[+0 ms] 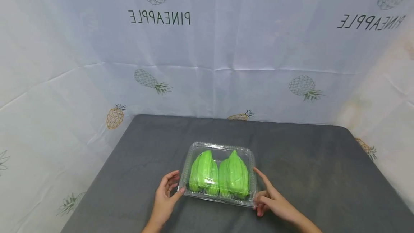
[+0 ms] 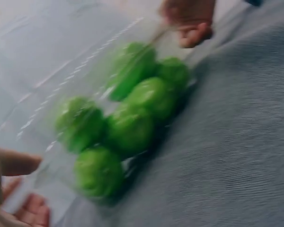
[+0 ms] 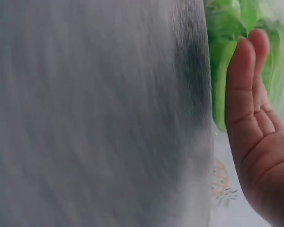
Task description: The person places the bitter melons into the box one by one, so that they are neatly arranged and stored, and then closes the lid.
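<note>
A clear plastic box (image 1: 223,200) with its lid down rests on the dark table. Inside it lie several bright green, ridged, fruit-like things (image 1: 237,175), whose rounded ends (image 2: 99,172) face the left wrist camera. At the box's near left corner is my left hand (image 1: 164,197). Its thumb touches the corner, while the fingers curve loosely beside the left edge. My right hand (image 1: 271,200) holds the near right corner between thumb and curled fingers, with the index finger stretched along the right edge. In the right wrist view, two straight fingers (image 3: 240,75) partly hide the green contents.
The dark grey cloth-covered table (image 1: 307,161) extends around the box on all sides. Behind it and at both sides hangs a pale curtain (image 1: 213,46) printed with pineapples and mirrored lettering. Both wrist views are blurred.
</note>
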`<state>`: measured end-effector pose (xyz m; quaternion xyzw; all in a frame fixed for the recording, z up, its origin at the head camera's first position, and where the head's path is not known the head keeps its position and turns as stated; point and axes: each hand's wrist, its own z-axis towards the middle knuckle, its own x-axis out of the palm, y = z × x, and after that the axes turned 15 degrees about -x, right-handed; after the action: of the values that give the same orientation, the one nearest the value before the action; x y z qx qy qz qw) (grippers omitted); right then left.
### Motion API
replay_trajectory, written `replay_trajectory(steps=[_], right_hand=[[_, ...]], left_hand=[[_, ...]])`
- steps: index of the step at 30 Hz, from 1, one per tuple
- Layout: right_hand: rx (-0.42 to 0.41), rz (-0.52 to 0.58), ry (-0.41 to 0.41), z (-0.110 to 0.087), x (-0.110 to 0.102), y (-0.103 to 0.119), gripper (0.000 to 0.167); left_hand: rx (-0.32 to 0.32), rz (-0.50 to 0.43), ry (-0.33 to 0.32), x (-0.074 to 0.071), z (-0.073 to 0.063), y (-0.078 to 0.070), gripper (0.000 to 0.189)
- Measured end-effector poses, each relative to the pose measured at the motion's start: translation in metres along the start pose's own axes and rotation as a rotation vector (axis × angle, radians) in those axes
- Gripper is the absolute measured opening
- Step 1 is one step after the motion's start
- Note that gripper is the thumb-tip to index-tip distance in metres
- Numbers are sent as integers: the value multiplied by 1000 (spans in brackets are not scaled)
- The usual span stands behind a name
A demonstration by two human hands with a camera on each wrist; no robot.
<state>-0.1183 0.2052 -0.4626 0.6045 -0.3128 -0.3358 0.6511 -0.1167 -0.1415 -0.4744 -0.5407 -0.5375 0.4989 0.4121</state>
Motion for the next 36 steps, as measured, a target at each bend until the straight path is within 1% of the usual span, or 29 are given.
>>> replay_trajectory(steps=[1,3,4,5,6,8,9,10,14,18,21,27,32,36], right_hand=[[16,47,-6,-1,1,-1,85],[46,125,-24,-2,3,-2,87],[56,153,-34,-2,4,-2,87],[62,176,-44,-2,5,-2,88],[61,193,-49,-2,5,-2,88],[39,209,-59,-2,6,-2,91],[27,212,-63,-2,6,-2,92],[18,214,-67,-2,6,-2,94],[-3,226,-72,-1,9,-4,97],[-30,281,-61,0,12,-6,99],[-30,314,-71,0,12,-4,100],[10,332,-93,1,10,-1,101],[30,310,-98,0,8,0,101],[68,284,-88,-1,6,2,100]], left_hand=[[-87,10,27,-2,1,-1,50],[-247,3,131,-7,2,-1,44],[-305,-3,195,-9,3,0,40],[-343,-12,257,-10,3,0,36],[-368,-22,318,-11,4,1,34],[-389,-46,416,-12,4,2,36],[-383,-56,443,-12,4,3,36],[-374,-60,456,-11,3,3,35],[-354,-57,454,-10,3,3,31],[-329,-46,447,-9,2,2,31],[-305,-50,435,-7,1,1,32],[-285,-56,391,-3,-2,0,29],[-261,-38,379,-1,-3,0,30],[-292,-18,368,-2,-1,1,36]])
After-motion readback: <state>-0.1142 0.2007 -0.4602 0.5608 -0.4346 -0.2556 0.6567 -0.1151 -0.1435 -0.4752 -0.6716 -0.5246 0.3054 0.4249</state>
